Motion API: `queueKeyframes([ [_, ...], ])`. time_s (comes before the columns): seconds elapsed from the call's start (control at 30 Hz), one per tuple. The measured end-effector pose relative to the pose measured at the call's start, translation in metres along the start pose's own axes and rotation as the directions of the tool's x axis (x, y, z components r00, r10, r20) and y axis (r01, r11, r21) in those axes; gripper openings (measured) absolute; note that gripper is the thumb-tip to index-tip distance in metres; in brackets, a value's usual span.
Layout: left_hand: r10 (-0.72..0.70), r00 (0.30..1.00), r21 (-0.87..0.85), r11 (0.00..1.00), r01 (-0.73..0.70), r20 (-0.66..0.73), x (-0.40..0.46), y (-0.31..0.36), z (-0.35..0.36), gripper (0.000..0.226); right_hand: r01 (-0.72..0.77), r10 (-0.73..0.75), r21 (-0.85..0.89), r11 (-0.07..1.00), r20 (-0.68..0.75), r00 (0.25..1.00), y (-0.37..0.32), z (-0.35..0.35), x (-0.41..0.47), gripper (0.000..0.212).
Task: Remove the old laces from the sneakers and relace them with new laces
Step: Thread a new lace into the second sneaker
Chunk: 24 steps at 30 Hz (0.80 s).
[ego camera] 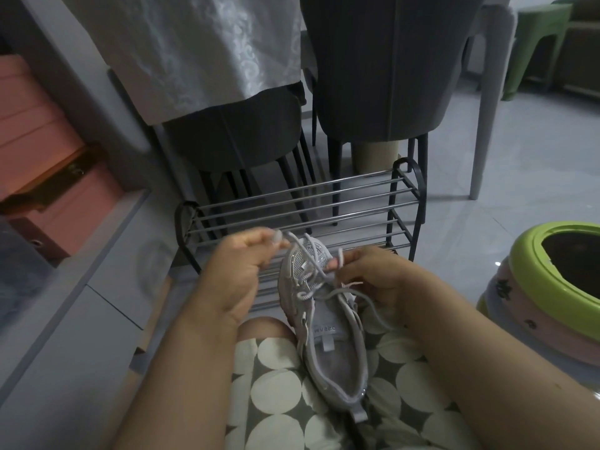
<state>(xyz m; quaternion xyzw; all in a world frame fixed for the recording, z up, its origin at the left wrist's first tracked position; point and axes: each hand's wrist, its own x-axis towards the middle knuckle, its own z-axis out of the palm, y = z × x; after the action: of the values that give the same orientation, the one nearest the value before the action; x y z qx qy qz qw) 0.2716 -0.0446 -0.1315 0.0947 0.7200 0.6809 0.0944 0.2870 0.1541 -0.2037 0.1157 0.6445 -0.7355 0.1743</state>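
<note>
While the sneaker (pixel 328 323) lies just before the shoe rack (pixel 298 216), left hand (pixel 242 264) and right hand (pixel 367 277) each pinch its lace (pixel 328 295).

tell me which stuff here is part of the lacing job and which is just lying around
Part of the job:
sneaker on the lap
lace threaded through it
left hand pinching one lace strand
right hand pinching another

Just lying about:
shoe rack
grey chairs
green stool
pink boxes
green-rimmed tub
</note>
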Motion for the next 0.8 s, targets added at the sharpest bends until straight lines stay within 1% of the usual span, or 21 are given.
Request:
queueKeyframes([
  [0.07, 0.006, 0.997, -0.196, 0.980, -0.022, -0.082, -0.002, 0.013, -0.015, 0.020, 0.006, 0.000, 0.114, 0.993, -0.055, 0.998, -0.001, -0.001, -0.002, 0.003],
  [0.13, 0.021, 0.987, -0.362, 0.929, -0.077, -0.157, -0.002, 0.023, -0.034, 0.019, 0.051, -0.026, 0.202, 0.978, -0.123, 0.992, -0.002, -0.007, -0.001, 0.011],
  [0.17, 0.033, 0.982, -0.395, 0.913, -0.106, -0.187, -0.003, 0.026, -0.042, 0.019, 0.083, -0.042, 0.256, 0.963, -0.162, 0.986, -0.003, -0.011, 0.000, 0.012],
  [0.2, 0.040, 0.977, -0.385, 0.915, -0.120, -0.211, -0.004, 0.026, -0.049, 0.021, 0.118, -0.055, 0.300, 0.947, -0.207, 0.977, -0.003, -0.015, 0.002, 0.012],
  [0.23, 0.039, 0.974, -0.338, 0.934, -0.114, -0.221, -0.006, 0.025, -0.054, 0.025, 0.152, -0.068, 0.336, 0.929, -0.251, 0.966, -0.004, -0.018, 0.003, 0.012],
  [0.27, 0.022, 0.975, -0.254, 0.964, -0.079, -0.221, -0.008, 0.021, -0.058, 0.031, 0.185, -0.079, 0.366, 0.912, -0.286, 0.955, -0.004, -0.020, 0.004, 0.012],
  [0.3, -0.013, 0.978, -0.131, 0.991, -0.015, -0.206, -0.009, 0.015, -0.061, 0.034, 0.215, -0.094, 0.394, 0.894, -0.305, 0.948, -0.004, -0.021, 0.004, 0.012],
  [0.33, -0.067, 0.982, 0.033, 0.997, 0.074, -0.174, -0.009, 0.009, -0.063, 0.033, 0.240, -0.113, 0.407, 0.881, -0.311, 0.944, -0.004, -0.021, 0.003, 0.013],
  [0.37, -0.145, 0.981, 0.227, 0.959, 0.171, -0.129, -0.008, 0.002, -0.064, 0.029, 0.256, -0.131, 0.404, 0.878, -0.312, 0.941, -0.004, -0.021, 0.002, 0.015],
  [0.4, -0.243, 0.966, 0.457, 0.852, 0.255, -0.087, -0.005, -0.005, -0.064, 0.026, 0.269, -0.148, 0.381, 0.884, -0.318, 0.936, -0.005, -0.021, 0.001, 0.019],
  [0.43, -0.337, 0.939, 0.685, 0.670, 0.286, -0.063, -0.001, -0.011, -0.064, 0.024, 0.280, -0.164, 0.348, 0.895, -0.328, 0.930, -0.005, -0.020, 0.000, 0.022],
  [0.47, -0.389, 0.920, 0.846, 0.476, 0.242, -0.044, 0.001, -0.016, -0.061, 0.024, 0.288, -0.177, 0.315, 0.904, -0.338, 0.924, -0.006, -0.019, -0.001, 0.025],
  [0.5, -0.362, 0.932, 0.923, 0.357, 0.144, -0.006, 0.002, -0.018, -0.054, 0.026, 0.295, -0.188, 0.295, 0.909, -0.343, 0.920, -0.006, -0.018, -0.001, 0.027],
  [0.53, -0.280, 0.959, 0.923, 0.378, 0.077, 0.035, 0.002, -0.020, -0.046, 0.030, 0.304, -0.199, 0.289, 0.908, -0.342, 0.918, -0.006, -0.017, -0.001, 0.028],
  [0.57, -0.190, 0.979, 0.886, 0.463, 0.027, 0.069, -0.001, -0.022, -0.036, 0.033, 0.313, -0.209, 0.296, 0.902, -0.336, 0.918, -0.006, -0.016, -0.001, 0.029],
  [0.6, -0.089, 0.992, 0.815, 0.580, -0.022, 0.090, -0.004, -0.024, -0.025, 0.031, 0.320, -0.216, 0.309, 0.896, -0.327, 0.920, -0.006, -0.015, 0.000, 0.030],
  [0.63, 0.005, 0.993, 0.752, 0.653, -0.091, 0.116, -0.006, -0.025, -0.013, 0.023, 0.325, -0.222, 0.322, 0.889, -0.318, 0.922, -0.005, -0.015, 0.000, 0.030],
  [0.67, 0.056, 0.988, 0.730, 0.669, -0.142, 0.141, -0.005, -0.028, -0.001, 0.015, 0.328, -0.225, 0.334, 0.884, -0.311, 0.924, -0.004, -0.014, 0.001, 0.031],
  [0.7, 0.082, 0.981, 0.725, 0.663, -0.187, 0.178, -0.003, -0.034, 0.009, 0.009, 0.329, -0.227, 0.345, 0.879, -0.303, 0.926, -0.004, -0.014, 0.001, 0.032],
  [0.8, 0.092, 0.967, 0.789, 0.563, -0.247, 0.237, 0.006, -0.050, 0.028, 0.010, 0.327, -0.228, 0.382, 0.864, -0.282, 0.932, -0.004, -0.011, 0.001, 0.032],
])
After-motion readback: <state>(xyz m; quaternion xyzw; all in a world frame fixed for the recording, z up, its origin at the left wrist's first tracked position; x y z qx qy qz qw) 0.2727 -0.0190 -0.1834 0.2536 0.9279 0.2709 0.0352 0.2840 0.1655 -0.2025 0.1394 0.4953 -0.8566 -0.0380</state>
